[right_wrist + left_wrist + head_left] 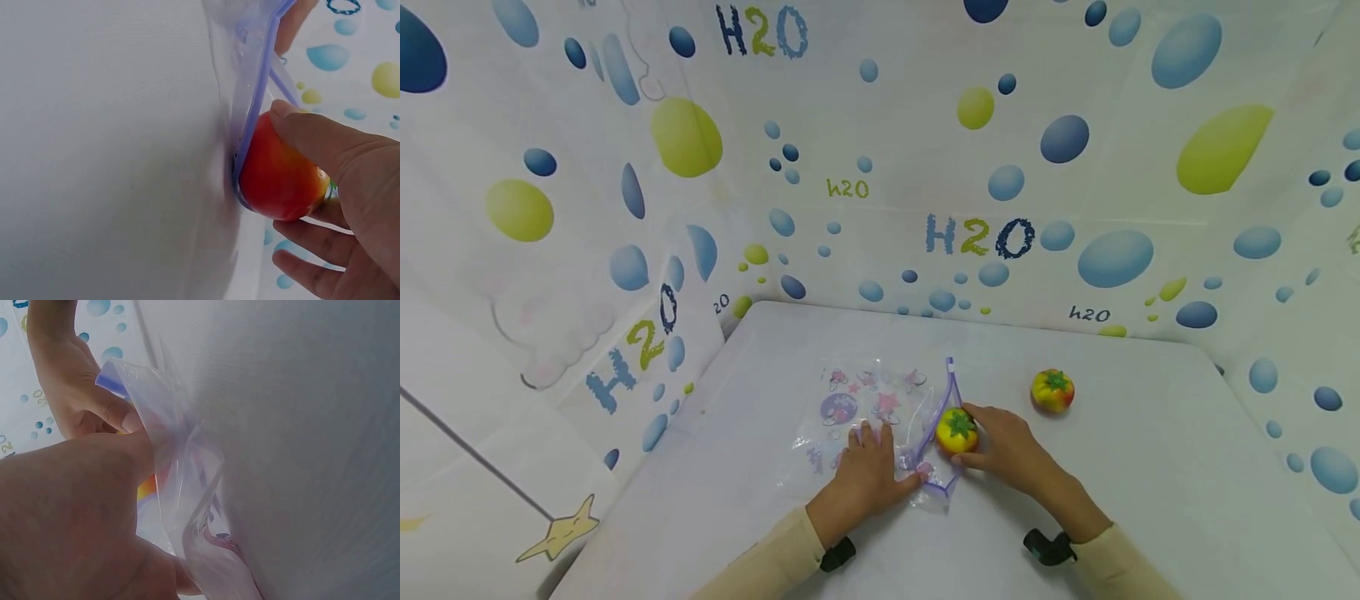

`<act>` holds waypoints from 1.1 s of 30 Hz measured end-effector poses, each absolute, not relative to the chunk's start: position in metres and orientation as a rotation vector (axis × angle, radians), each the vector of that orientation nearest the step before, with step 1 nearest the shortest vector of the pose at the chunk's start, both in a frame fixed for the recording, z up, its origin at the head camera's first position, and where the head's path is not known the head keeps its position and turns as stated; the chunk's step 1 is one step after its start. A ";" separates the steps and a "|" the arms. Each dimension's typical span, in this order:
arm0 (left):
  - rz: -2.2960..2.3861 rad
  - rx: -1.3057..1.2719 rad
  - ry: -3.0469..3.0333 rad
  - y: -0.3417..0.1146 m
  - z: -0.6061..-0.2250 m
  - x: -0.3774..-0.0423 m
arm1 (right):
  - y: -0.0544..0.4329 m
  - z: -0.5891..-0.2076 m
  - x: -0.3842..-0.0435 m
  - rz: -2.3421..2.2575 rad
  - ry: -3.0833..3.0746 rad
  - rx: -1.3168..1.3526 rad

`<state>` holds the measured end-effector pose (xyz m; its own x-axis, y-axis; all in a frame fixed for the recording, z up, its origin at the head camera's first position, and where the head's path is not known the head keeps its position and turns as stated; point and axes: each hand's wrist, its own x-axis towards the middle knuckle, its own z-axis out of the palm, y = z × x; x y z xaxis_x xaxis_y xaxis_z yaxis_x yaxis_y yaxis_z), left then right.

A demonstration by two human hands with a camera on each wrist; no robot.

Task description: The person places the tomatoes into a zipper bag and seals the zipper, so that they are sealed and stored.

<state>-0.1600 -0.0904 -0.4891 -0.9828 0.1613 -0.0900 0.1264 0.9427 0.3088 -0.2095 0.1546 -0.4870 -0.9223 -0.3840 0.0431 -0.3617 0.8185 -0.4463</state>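
Observation:
A clear zip bag (887, 406) with pink and purple prints lies on the white table, its purple-edged mouth spread apart on the right side. My left hand (867, 482) rests on the bag with its fingers spread. Its thumb is at the mouth, partly behind the see-through plastic in the left wrist view. My right hand (1011, 450) grips a red and yellow toy tomato (281, 172) with a green leafy top between thumb and fingers. The tomato sits at the bag's mouth, against the purple zip edge (257, 103).
A second toy tomato (1052, 391) stands on the white table (1150, 467), beyond the right hand and to its right. Behind the table's far edge rises a white wall covering (910, 125) printed with blue and green drops.

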 end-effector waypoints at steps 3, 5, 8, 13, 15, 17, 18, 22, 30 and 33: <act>0.454 0.232 2.989 -0.091 -0.489 -0.160 | 0.151 -0.487 -0.210 -0.693 2.975 -0.623; 0.448 0.238 2.992 -0.091 -0.489 -0.160 | 0.149 -0.487 -0.210 -0.681 2.991 -0.637; 0.447 0.248 3.000 -0.091 -0.488 -0.160 | 0.146 -0.487 -0.211 -0.660 3.018 -0.641; 0.435 0.253 3.003 -0.091 -0.489 -0.160 | 0.141 -0.490 -0.213 -0.672 3.054 -0.585; 0.437 0.246 2.998 -0.091 -0.489 -0.160 | 0.139 -0.491 -0.214 -0.695 3.063 -0.558; 0.441 0.237 2.992 -0.091 -0.489 -0.160 | 0.138 -0.492 -0.214 -0.725 3.067 -0.540; 0.440 0.233 2.990 -0.091 -0.489 -0.160 | 0.138 -0.492 -0.214 -0.734 3.068 -0.535; 0.431 0.236 3.004 -0.092 -0.489 -0.159 | 0.138 -0.492 -0.214 -0.745 3.075 -0.537; 0.425 0.244 3.012 -0.091 -0.488 -0.159 | 0.136 -0.493 -0.215 -0.729 3.084 -0.572; 0.423 0.246 3.013 -0.091 -0.487 -0.158 | 0.136 -0.493 -0.215 -0.710 3.100 -0.602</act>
